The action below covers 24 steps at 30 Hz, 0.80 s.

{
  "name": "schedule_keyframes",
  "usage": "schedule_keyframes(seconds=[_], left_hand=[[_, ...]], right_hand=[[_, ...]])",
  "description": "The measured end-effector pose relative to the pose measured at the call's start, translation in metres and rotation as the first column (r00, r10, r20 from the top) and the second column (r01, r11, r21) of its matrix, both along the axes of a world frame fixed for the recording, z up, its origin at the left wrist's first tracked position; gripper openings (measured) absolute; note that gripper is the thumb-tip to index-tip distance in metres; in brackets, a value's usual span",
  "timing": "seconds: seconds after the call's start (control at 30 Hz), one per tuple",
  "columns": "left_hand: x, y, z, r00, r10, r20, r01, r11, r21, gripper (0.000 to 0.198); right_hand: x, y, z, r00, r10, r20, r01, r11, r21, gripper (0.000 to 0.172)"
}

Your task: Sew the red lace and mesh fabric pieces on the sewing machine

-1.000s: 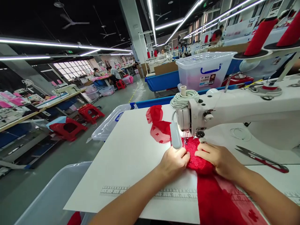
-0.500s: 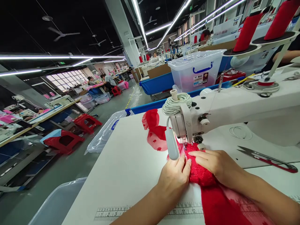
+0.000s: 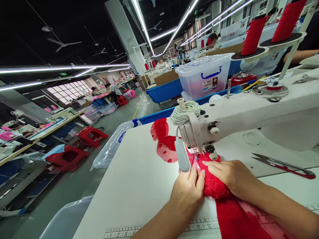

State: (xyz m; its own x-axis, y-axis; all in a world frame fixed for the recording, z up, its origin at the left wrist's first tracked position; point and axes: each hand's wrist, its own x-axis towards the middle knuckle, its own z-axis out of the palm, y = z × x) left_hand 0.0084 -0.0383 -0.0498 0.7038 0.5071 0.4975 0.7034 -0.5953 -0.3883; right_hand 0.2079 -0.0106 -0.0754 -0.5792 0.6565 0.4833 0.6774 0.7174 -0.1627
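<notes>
Red lace fabric (image 3: pixel 214 186) lies on the white sewing table (image 3: pixel 139 186) and runs under the needle of a white sewing machine (image 3: pixel 249 113). My left hand (image 3: pixel 188 191) rests flat on the fabric's left edge, fingers stretched toward the presser foot. On the right side of the fabric, my right hand (image 3: pixel 230 177) presses down with fingers extended, just in front of the needle. More red sheer fabric (image 3: pixel 164 142) bunches behind the machine head. A small white lamp (image 3: pixel 181 154) hangs beside the needle.
Thread snips with red handles (image 3: pixel 284 165) lie on the table at right. Two red thread cones (image 3: pixel 271 26) stand on the machine's rack. A clear lidded storage bin (image 3: pixel 205 78) sits behind. Red stools (image 3: pixel 79 144) and other workstations with seated people fill the aisle at left.
The view has shifted a little, so machine and hands sit lower and further left in the picture. Both hands stay flat on the red fabric by the needle, the left fingers now more extended.
</notes>
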Motion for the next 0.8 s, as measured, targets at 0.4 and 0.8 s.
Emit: schedule_keyframes(seconds=[0.4,0.8], left_hand=[[-0.003,0.005,-0.002,1.0,-0.016,-0.017,0.016,1.0,0.021,0.026],[-0.005,0.008,0.003,0.994,0.06,-0.087,-0.068,0.993,-0.095,0.031]], right_hand=[[0.002,0.002,0.015,0.998,0.022,0.054,-0.019,0.998,-0.062,0.023],[0.001,0.007,0.0,0.999,-0.05,0.021,0.052,0.995,-0.089,0.019]])
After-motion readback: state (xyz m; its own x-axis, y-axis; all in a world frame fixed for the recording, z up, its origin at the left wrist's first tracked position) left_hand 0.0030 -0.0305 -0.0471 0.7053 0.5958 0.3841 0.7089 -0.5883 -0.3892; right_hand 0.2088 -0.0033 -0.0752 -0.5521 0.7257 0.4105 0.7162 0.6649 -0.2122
